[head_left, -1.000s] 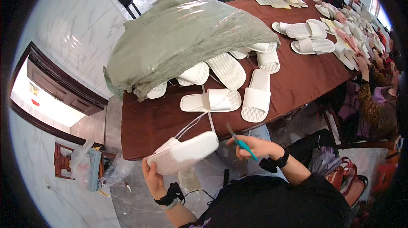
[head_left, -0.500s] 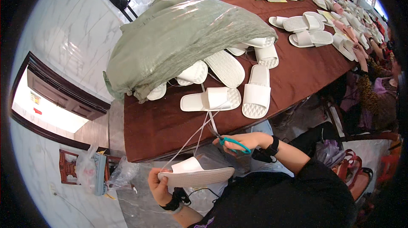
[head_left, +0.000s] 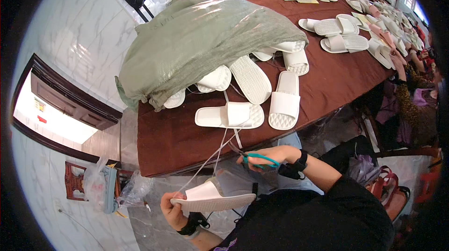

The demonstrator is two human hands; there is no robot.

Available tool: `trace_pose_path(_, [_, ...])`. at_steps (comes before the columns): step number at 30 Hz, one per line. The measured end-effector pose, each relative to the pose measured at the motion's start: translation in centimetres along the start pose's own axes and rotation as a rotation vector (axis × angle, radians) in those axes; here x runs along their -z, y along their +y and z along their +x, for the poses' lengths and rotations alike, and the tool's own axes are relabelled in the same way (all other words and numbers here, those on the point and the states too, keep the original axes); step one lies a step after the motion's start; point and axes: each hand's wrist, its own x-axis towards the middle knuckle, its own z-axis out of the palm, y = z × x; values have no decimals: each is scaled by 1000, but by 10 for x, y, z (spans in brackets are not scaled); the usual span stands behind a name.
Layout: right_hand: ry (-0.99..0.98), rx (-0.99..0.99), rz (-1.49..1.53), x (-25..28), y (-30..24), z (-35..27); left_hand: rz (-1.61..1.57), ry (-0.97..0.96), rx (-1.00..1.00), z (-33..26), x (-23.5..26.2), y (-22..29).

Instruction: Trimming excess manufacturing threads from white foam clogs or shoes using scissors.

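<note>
My left hand (head_left: 173,211) grips one end of a white slipper (head_left: 217,203), held level in front of the table edge with its strap upward. Thin white strings (head_left: 204,163) stretch from this slipper up to another white slipper (head_left: 230,116) lying on its side of the table near the edge. In my right hand (head_left: 275,155) is a pair of scissors (head_left: 261,158) with teal handles, the blades pointing at the strings. A short white strip (head_left: 237,137) hangs over the table edge close to the blades. Whether the blades touch it, I cannot tell.
A green woven sack (head_left: 206,40) spills white slippers onto the brown-covered table (head_left: 327,75). One more slipper (head_left: 284,100) lies at the edge. More pairs (head_left: 343,43) sit farther right, where other people work. A red chair (head_left: 390,190) stands at the lower right.
The slipper on the table has shifted slightly left, away from its neighbour. My left hand and its slipper have moved slightly left and down. The scissors' handles have moved slightly right.
</note>
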Motion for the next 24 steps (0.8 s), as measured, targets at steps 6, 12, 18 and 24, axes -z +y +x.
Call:
trace_pose_path(6, [235,11,44,-3,-22,16,26,-38,-43,-5,0,11])
trace_pose_path(12, [554,200,182,-3,-14,16,-67,151,-88,-21,24,15])
trace_pose_path(18, [1138,-66,-890,42,-31,9,-111,543,-225,-20,49,10])
trace_pose_path(24, [1091,-72,-758,53,-9,26,-751,505,-586,-4,66,33])
